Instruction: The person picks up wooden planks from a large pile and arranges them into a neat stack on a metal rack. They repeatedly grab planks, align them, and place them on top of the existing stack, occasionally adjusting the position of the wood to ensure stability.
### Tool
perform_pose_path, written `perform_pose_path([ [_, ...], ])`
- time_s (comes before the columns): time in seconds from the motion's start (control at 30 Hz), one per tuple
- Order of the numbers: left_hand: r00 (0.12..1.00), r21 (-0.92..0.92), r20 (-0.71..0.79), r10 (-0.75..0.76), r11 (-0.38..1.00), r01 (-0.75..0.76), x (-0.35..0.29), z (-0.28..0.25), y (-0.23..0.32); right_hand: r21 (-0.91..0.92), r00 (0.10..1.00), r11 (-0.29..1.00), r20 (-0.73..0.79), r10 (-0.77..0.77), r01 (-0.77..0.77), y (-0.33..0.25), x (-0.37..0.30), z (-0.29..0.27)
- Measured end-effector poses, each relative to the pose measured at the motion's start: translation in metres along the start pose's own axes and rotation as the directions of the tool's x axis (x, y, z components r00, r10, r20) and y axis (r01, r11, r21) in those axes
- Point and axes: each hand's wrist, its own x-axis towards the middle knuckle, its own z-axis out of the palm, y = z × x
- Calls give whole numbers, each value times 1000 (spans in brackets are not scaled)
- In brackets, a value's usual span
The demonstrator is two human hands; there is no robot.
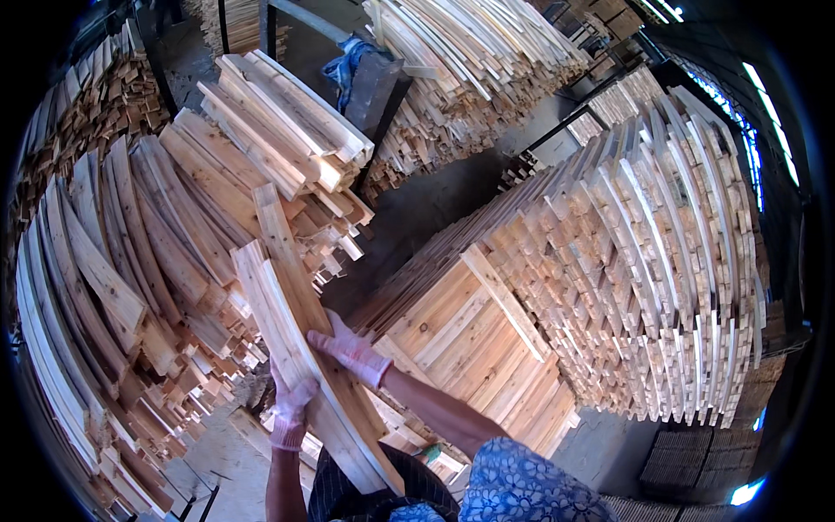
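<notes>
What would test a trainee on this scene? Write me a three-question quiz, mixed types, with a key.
1. What do the left hand and right hand hold between them?
2. True or false: both hands wear light-coloured gloves.
3. The flower-patterned sleeve is mainly: A) red, B) blue, C) yellow.

Key: 1. Wooden boards. 2. True. 3. B.
</notes>
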Motion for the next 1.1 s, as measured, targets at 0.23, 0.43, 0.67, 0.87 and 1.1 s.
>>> perform_pose_path([
  [0.23, 949, 14, 303, -88, 996, 88, -52, 69, -32, 396, 936, 918, -333, 111, 32, 24, -134, -33],
  [0.43, 695, 582, 584, -419, 813, 1, -1, 194, -116, 431, 626, 841, -766, 148, 328, 192, -233, -155],
  [0.67, 864, 887, 365, -346, -153, -436, -8, 264, -247, 156, 289, 937, -924, 250, -312, 197, -274, -192],
  [0.87, 869, 852, 415, -269, -220, -475, -4, 242, -284, 488, 193, 837, -822, 537, -247, 241, -380, -146],
  [1.1, 901, 803, 422, -101, -419, -423, -19, 241, -314, 540, -96, 835, -842, 531, -110, 374, -593, -143],
])
